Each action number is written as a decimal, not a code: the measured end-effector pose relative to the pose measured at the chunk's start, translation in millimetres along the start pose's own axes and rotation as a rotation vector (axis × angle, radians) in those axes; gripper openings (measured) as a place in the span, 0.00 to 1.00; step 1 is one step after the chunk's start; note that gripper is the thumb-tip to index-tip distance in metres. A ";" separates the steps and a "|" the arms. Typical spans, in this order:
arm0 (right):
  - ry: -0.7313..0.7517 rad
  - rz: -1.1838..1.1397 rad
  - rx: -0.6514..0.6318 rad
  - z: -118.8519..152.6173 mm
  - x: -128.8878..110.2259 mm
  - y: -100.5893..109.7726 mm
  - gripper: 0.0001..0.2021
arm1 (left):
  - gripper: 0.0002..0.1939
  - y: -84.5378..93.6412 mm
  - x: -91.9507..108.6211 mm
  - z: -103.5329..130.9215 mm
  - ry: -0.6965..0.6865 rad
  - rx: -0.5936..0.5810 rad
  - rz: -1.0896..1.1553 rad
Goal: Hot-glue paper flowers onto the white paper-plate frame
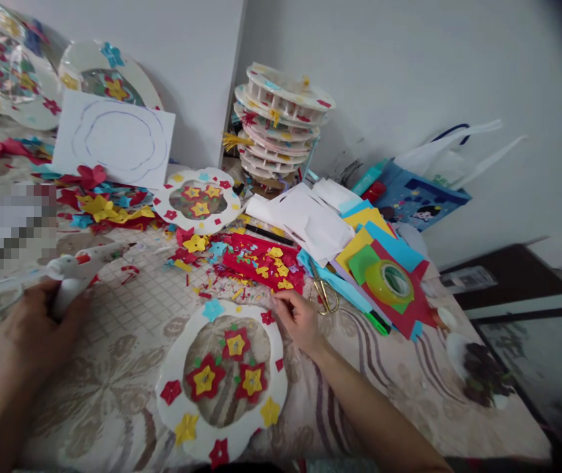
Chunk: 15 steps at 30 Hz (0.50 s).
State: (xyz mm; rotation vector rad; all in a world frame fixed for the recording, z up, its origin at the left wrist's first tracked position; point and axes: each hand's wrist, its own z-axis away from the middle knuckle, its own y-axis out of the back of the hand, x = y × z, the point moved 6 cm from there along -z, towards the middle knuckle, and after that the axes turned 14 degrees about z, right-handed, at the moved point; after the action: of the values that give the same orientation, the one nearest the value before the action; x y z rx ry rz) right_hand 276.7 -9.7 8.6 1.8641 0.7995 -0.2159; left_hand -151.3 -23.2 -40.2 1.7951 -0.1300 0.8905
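My left hand [39, 328] is wrapped round the handle of a white glue gun [71, 276], its nozzle pointing right over the cloth. A white scalloped frame [170, 348] with a clear centre lies flat in front of me, decorated with red, yellow and blue paper flowers. At its upper right, my right hand [301, 318] has thumb and forefinger pinched together; anything between them is too small to make out. Just beyond those fingertips is a red tray [234, 263] of small yellow and blue paper flowers.
Gold scissors [327, 297], yellow tape [389, 282] and coloured paper [421, 295] lie to the right. Behind are a smaller decorated frame [161, 197], a drawn card [113, 139], stacked white rings [281, 125] and a blue bag [421, 197]. Paper scraps litter the patterned cloth [108, 387].
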 end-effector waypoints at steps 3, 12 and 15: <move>0.006 -0.003 0.001 0.6 -0.1 0.1 0.07 | 0.32 4.7 11.8 3.3 -0.009 0.006 -0.068; 0.006 0.001 -0.001 0.0 -1.3 0.1 0.07 | 0.31 7.8 18.4 4.8 0.006 -0.037 -0.055; 0.010 -0.008 0.003 0.5 -1.5 -0.9 0.06 | 0.32 4.9 10.1 3.4 -0.042 0.000 -0.046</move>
State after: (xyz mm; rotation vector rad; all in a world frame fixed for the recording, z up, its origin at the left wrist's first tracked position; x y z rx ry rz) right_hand 275.2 -10.7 8.4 1.8665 0.8143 -0.2137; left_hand -144.7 -25.0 -30.7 1.8106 -0.1152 0.8206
